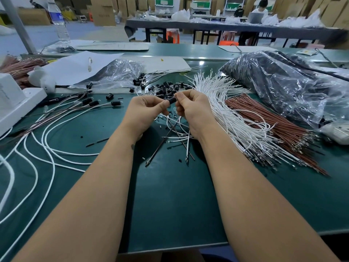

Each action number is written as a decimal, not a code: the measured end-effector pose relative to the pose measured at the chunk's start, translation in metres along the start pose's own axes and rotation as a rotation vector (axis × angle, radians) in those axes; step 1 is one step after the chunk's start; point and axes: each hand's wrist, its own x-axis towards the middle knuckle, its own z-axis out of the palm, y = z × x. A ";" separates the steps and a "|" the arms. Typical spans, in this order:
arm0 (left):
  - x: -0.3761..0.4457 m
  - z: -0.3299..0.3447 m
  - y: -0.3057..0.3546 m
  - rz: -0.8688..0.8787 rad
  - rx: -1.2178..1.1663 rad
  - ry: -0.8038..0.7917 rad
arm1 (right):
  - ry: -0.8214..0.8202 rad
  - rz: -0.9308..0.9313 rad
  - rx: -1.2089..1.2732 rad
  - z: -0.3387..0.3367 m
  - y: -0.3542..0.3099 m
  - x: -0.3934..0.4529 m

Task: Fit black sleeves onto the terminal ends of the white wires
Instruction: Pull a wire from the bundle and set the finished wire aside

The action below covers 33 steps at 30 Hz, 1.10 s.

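Matt green table mat (pixel 170 195), glossy crinkled plastic bag (pixel 279 82), matt black sleeve (pixel 172 100).

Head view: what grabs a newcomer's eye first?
The two hands at centre: the left hand and right hand together pinch one black sleeve above the green mat. Just right of them, a big bundle of white wires fans out beside a bundle of red-brown wires. Beyond the hands lies a loose pile of black sleeves.
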 end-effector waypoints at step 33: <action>0.001 -0.003 -0.004 0.009 0.057 0.003 | -0.001 0.056 -0.042 -0.002 0.003 0.002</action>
